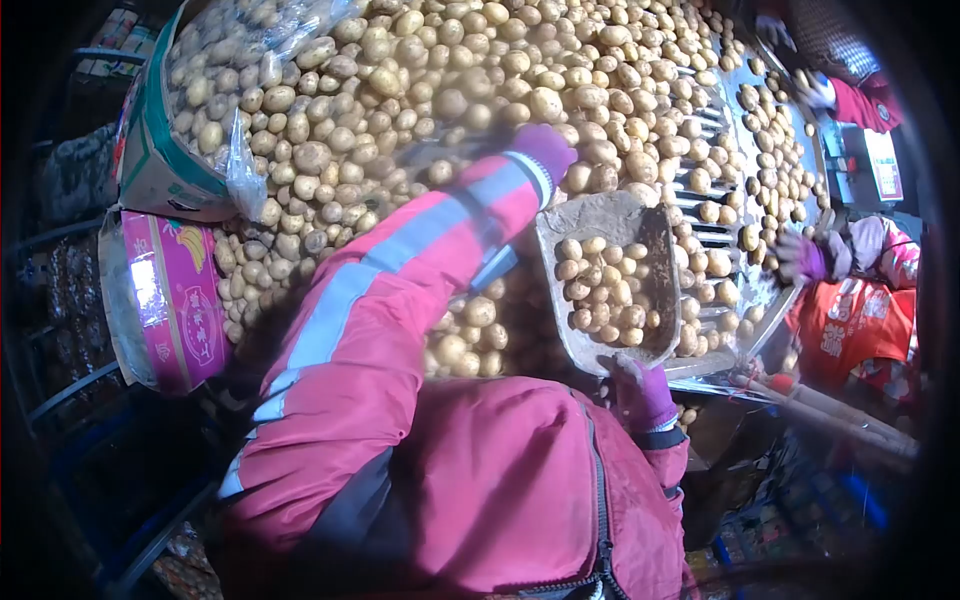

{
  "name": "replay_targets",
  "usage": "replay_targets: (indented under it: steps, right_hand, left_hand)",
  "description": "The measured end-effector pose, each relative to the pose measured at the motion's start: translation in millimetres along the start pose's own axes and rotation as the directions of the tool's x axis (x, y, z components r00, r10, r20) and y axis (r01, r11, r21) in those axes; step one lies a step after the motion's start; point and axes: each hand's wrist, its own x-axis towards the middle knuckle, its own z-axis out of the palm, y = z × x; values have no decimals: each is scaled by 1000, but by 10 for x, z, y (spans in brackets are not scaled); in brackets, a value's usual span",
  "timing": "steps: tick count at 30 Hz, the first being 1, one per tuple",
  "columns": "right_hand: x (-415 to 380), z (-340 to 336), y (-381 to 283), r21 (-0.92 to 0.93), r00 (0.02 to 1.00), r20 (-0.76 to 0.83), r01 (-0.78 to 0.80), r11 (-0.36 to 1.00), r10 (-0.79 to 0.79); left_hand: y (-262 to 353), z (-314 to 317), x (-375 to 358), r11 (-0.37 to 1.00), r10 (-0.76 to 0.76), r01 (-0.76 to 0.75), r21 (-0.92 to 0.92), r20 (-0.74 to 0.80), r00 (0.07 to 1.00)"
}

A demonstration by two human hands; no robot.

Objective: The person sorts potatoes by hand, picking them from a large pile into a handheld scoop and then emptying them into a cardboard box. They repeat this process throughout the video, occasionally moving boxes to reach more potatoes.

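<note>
A worn grey scoop (553, 290) holding several small potatoes (605, 285) rests at the front of the potato pile. My right hand (640, 388), in a purple glove, is closed on the near end of this scoop. Stretched across the pile (390, 80), my left arm wears a pink sleeve with a pale blue stripe. The purple-gloved left hand (546, 152) is among the potatoes just beyond the scoop's far edge; its fingers are hidden. A flat blue piece (493, 268) peeks out beneath the left sleeve.
A green-edged carton (165, 150) with plastic lining and a pink carton (175, 300) stand at left. Metal slats (710, 235) show between potatoes at right. Across there, another person's gloved hand (800, 257) lies near the edge; a further hand (815, 90) is behind.
</note>
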Motion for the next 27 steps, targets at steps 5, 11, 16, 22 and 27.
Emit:
replay_targets:
  steps: [5,11,16,22,27]
  right_hand:
    - [-164,61,-105,152,986,-73,-139,979,151]
    - [-348,-10,35,184,986,-72,-134,974,150]
    - [-371,-80,334,289,988,-53,-121,950,142]
    - [-232,-14,468,144,998,-62,-15,989,24]
    - [-176,-64,383,136,997,70,31,990,-41]
  left_hand:
    - [5,-271,91,995,61,-73,69,170,984]
    - [-223,109,159,997,28,-33,74,58,998]
    - [-469,-187,-93,915,-131,191,-357,187,974]
    - [-248,-610,-761,481,192,-220,-849,-142,971]
    - [-175,-1283,-1496,93,60,24,-995,30,998]
